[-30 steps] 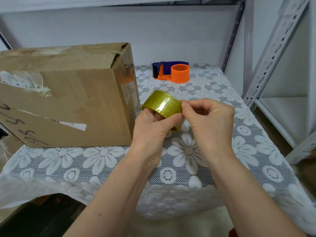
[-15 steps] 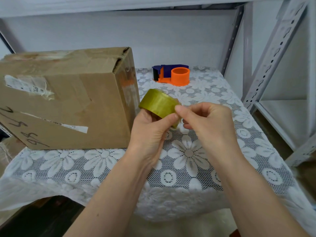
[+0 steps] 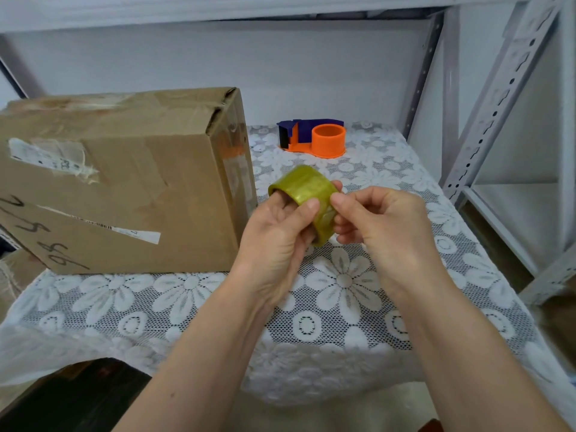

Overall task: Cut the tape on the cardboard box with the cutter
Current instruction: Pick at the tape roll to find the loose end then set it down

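Note:
A yellowish roll of tape (image 3: 304, 190) is held above the table, just right of the cardboard box (image 3: 124, 182). My left hand (image 3: 277, 232) grips the roll, thumb on its outer face and fingers through the core. My right hand (image 3: 380, 219) pinches at the roll's right edge with thumb and forefinger. The box stands on the left half of the table, closed, with torn labels and old tape on its sides. An orange and blue tape cutter (image 3: 314, 138) sits at the back of the table, apart from both hands.
A white lace cloth (image 3: 343, 282) covers the table. Grey metal shelf uprights (image 3: 498, 98) stand at the right, with a lower shelf beyond. Another cardboard box (image 3: 18, 272) shows at the left edge, below the table.
The roll has turned slightly in my hands and my right fingers have shifted along its edge. The view has tilted up a little. Box and cutter have not moved.

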`<state>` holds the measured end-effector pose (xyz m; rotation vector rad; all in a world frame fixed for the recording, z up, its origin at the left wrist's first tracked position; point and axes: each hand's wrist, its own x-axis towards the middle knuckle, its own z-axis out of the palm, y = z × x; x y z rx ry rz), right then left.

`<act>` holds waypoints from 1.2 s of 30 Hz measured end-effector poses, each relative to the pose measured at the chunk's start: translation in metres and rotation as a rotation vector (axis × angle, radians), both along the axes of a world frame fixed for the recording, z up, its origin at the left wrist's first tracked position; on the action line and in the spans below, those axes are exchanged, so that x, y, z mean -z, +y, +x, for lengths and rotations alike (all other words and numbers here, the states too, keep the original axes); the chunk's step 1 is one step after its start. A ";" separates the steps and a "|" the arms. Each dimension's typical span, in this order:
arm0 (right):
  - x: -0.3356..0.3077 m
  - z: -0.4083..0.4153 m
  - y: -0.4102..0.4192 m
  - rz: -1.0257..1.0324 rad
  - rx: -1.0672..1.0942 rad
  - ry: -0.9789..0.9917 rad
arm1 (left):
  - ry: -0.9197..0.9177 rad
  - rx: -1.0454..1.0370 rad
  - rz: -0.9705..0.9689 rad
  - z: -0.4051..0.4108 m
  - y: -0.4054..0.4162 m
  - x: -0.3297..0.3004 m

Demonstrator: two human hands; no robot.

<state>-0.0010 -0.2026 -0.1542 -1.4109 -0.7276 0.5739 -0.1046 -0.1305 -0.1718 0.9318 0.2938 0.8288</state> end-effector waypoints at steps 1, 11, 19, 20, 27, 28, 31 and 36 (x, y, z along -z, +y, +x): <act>0.001 -0.001 0.000 0.008 -0.007 0.023 | 0.013 -0.015 -0.004 0.000 0.000 0.000; 0.004 -0.006 0.000 0.025 -0.073 0.056 | 0.055 -0.070 -0.122 -0.002 0.002 -0.002; 0.007 -0.009 -0.001 0.047 -0.082 0.008 | 0.035 -0.087 -0.213 0.000 0.000 -0.002; 0.007 -0.009 -0.001 0.050 -0.093 -0.003 | 0.041 -0.093 -0.213 0.000 0.000 -0.003; 0.009 -0.011 0.000 0.099 -0.166 -0.045 | 0.087 -0.106 -0.225 0.001 0.002 -0.003; 0.009 -0.012 0.000 0.100 -0.167 -0.062 | 0.063 -0.096 -0.245 0.000 0.002 -0.003; 0.007 -0.012 0.000 0.107 -0.151 -0.061 | -0.004 -0.058 -0.286 -0.001 0.003 -0.005; 0.004 -0.009 -0.001 0.122 -0.080 0.011 | -0.049 -0.002 -0.272 -0.004 0.003 -0.005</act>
